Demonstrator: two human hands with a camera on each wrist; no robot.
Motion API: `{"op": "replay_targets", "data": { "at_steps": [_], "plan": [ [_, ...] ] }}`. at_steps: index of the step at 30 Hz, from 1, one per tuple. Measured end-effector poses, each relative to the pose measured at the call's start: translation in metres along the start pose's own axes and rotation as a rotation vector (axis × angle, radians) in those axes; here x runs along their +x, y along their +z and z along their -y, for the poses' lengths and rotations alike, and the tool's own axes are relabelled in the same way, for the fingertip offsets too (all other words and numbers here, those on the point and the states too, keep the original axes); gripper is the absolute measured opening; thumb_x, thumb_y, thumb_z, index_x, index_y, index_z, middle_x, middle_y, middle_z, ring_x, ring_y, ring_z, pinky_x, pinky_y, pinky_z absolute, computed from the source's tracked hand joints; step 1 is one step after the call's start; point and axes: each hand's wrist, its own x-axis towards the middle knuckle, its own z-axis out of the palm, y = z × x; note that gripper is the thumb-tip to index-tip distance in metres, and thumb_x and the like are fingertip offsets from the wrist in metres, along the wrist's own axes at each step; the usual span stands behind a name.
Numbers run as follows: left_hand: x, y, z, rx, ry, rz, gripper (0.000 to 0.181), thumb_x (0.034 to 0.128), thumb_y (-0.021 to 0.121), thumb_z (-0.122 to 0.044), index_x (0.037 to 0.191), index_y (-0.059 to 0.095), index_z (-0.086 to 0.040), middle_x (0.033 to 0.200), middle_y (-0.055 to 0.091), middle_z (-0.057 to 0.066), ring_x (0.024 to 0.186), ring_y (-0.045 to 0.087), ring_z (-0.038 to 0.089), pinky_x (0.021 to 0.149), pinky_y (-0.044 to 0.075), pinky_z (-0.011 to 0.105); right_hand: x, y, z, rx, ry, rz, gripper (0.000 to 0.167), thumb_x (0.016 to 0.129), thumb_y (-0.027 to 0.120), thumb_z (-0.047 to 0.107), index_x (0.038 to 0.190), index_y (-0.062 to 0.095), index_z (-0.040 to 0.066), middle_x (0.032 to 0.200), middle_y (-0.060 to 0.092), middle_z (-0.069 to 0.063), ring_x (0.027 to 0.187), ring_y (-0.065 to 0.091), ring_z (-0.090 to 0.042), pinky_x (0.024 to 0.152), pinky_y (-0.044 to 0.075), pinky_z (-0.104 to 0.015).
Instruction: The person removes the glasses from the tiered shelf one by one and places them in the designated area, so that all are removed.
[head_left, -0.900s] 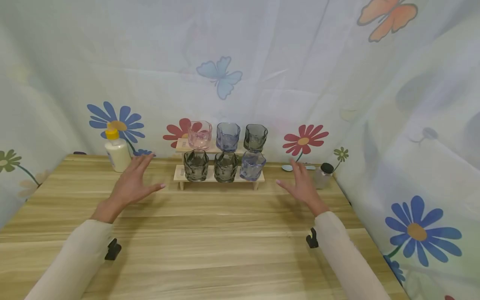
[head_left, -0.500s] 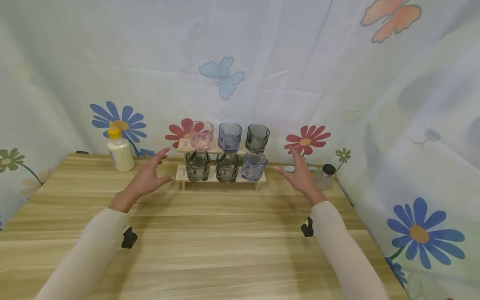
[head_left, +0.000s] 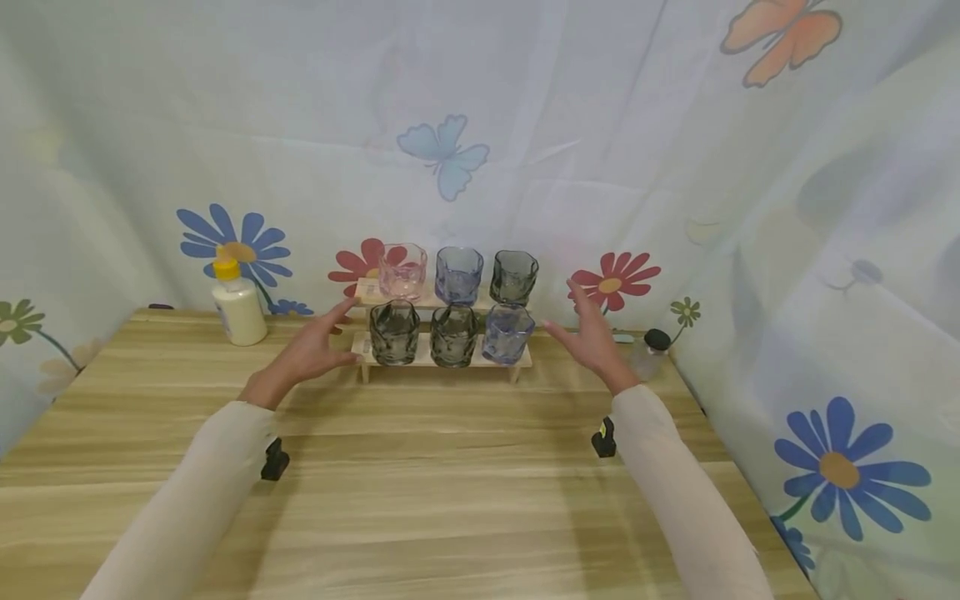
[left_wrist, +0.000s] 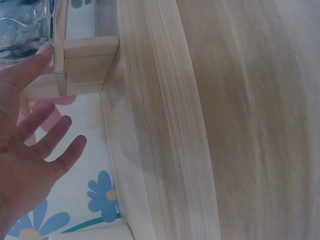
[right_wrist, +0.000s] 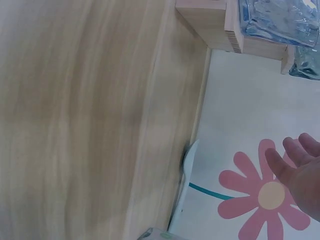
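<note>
A two-tier wooden rack (head_left: 367, 290) stands at the back of the table. Faceted glasses fill both tiers: pink (head_left: 402, 273), blue (head_left: 459, 277) and grey (head_left: 514, 277) above, two grey ones (head_left: 394, 333) and a blue one (head_left: 507, 335) below. My left hand (head_left: 307, 348) is at the rack's left end, fingers spread, thumb tip over the lower shelf's edge in the left wrist view; contact cannot be told. On the other side my right hand (head_left: 592, 337) hovers beside the lower blue glass, thumb and fingers apart, holding nothing.
A cream-filled bottle with a yellow cap (head_left: 238, 308) stands at back left. Behind my right hand lies a pale spoon (right_wrist: 187, 165), and a black-lidded clear jar (head_left: 651, 354) is to its right. A flower-printed curtain (head_left: 300, 150) hangs behind the wooden table (head_left: 442, 483).
My left hand has moved right, from near the bottle to the rack's left end. The right hand has shifted slightly left and forward toward the rack. The glasses have stayed put.
</note>
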Motion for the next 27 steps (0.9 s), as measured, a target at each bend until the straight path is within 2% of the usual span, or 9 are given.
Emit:
{"op": "replay_targets", "data": {
  "at_steps": [8, 19, 27],
  "plan": [
    [0.006, 0.001, 0.002, -0.011, -0.034, 0.019, 0.097, 0.0820, 0.082, -0.015, 0.158, 0.022, -0.012, 0.131, 0.059, 0.031, 0.121, 0.055, 0.051, 0.102, 0.042, 0.065, 0.017, 0.004, 0.014, -0.008, -0.008, 0.024, 0.092, 0.090, 0.071, 0.048, 0.160, 0.018, 0.019, 0.162, 0.030, -0.018, 0.141, 0.041, -0.042, 0.111, 0.037, -0.062],
    [0.008, 0.001, 0.000, -0.039, -0.054, 0.026, 0.097, 0.0814, 0.082, -0.012, 0.157, 0.022, -0.012, 0.130, 0.058, 0.032, 0.119, 0.056, 0.052, 0.101, 0.044, 0.064, 0.039, 0.009, 0.028, 0.039, -0.017, 0.043, 0.096, 0.086, 0.077, 0.044, 0.160, 0.020, 0.021, 0.161, 0.030, -0.021, 0.141, 0.041, -0.045, 0.109, 0.038, -0.064],
    [0.010, 0.002, 0.000, -0.048, -0.033, 0.035, 0.095, 0.0833, 0.081, -0.011, 0.157, 0.022, -0.013, 0.129, 0.058, 0.031, 0.117, 0.058, 0.051, 0.100, 0.046, 0.062, 0.051, 0.012, 0.038, 0.078, -0.031, 0.065, 0.093, 0.087, 0.077, 0.036, 0.160, 0.022, 0.020, 0.158, 0.030, -0.024, 0.139, 0.041, -0.047, 0.110, 0.040, -0.059]
  ]
}}
